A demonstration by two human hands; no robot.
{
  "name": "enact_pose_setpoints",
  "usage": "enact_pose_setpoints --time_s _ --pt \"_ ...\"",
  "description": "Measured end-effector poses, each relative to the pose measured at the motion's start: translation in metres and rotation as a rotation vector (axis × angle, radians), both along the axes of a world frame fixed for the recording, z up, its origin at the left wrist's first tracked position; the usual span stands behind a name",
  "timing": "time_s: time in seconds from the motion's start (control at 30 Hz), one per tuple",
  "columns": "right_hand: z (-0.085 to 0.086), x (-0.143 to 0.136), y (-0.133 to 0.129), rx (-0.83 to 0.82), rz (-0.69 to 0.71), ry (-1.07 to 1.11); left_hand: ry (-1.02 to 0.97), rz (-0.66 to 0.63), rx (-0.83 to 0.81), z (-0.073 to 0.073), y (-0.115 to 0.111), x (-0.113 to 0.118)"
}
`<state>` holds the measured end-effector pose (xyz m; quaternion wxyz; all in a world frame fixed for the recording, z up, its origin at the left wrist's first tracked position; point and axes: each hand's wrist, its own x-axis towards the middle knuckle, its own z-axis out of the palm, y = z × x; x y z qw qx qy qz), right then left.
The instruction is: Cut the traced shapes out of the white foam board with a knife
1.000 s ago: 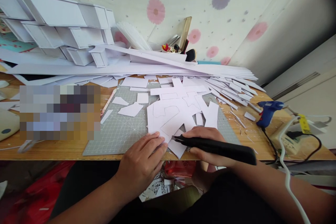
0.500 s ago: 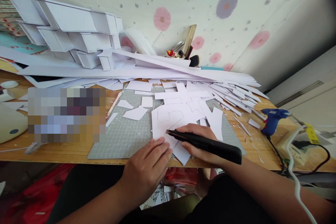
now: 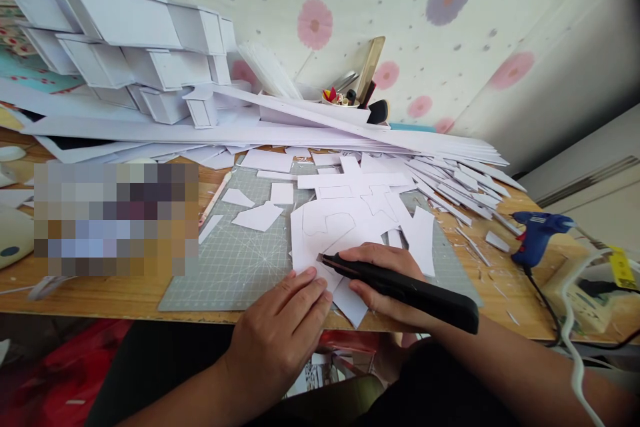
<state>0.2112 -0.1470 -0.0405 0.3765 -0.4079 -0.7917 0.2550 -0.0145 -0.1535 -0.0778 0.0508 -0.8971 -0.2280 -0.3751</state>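
My right hand grips a black utility knife, its blade tip touching a white foam board sheet marked with drawn outlines. Flat on the lower edge of that sheet lies my left hand, fingers stretched out just left of the blade. A grey cutting mat lies beneath, with several white offcuts around the sheet. One pointed white piece sticks out below the knife, over the mat's near edge.
A blue glue gun stands at the right, by a power strip and a white cable. White strips pile up behind it. A white board model stands back left; a pixelated patch hides things at left.
The camera view has shifted slightly, so the table appears nearer. My hands and the knife stay almost in place on the sheet, with the blade tip at nearly the same spot.
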Motion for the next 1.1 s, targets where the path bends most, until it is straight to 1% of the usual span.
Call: enact_pose_setpoints --time_s 0.13,0.37,0.6,0.8,1.1 --pt "-0.0011 0.0004 -0.0003 0.019 0.015 0.033 -0.007 0.000 -0.014 0.0011 0.0006 0.0000" --pt "-0.0022 0.0010 -0.0006 0.018 0.000 0.016 -0.013 0.011 -0.012 0.0004 0.0010 -0.0004" --pt "-0.0012 0.0011 -0.0001 -0.021 0.017 0.016 -0.013 -0.001 -0.015 0.0020 0.0010 0.0008" --pt "-0.0002 0.0007 -0.0008 -0.019 -0.014 0.021 -0.017 -0.005 -0.020 0.0028 0.0007 0.0004" --pt "-0.0020 0.0032 0.0007 -0.024 0.014 0.017 -0.014 -0.010 -0.027 0.0016 0.0014 0.0003"
